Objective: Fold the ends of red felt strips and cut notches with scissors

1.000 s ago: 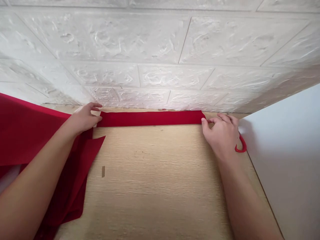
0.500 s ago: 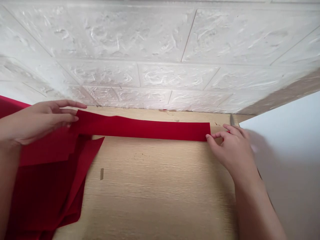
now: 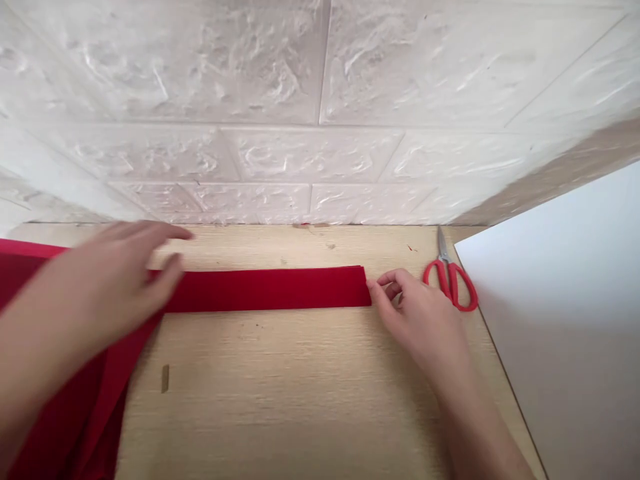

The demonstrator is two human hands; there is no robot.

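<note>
A long red strip [image 3: 280, 289], cloth or paper, lies flat across the wooden tabletop, with a second layer's edge peeking out at its right end. My right hand [image 3: 420, 317] pinches that right end between thumb and fingertips. Above the strip's left part is my left hand [image 3: 120, 273], smeared by motion, thumb and index finger apart, with nothing visible between them. It hides the strip's left end. Larger red sheets [image 3: 75, 413] are heaped beneath my left forearm. Red-handled scissors [image 3: 451, 283] rest just beyond my right hand, blades pointing at the wall.
A white textured brick-pattern wall [image 3: 270, 153] rises behind the wooden tabletop [image 3: 280, 393]. On the right a white panel [image 3: 565, 293] borders the table edge. A small brown mark [image 3: 165, 379] shows on the wood, left of centre.
The strip has come nearer and left in view, now lying straight. My left hand has let go of its left end. My right hand has moved left with the view, uncovering the scissors.
</note>
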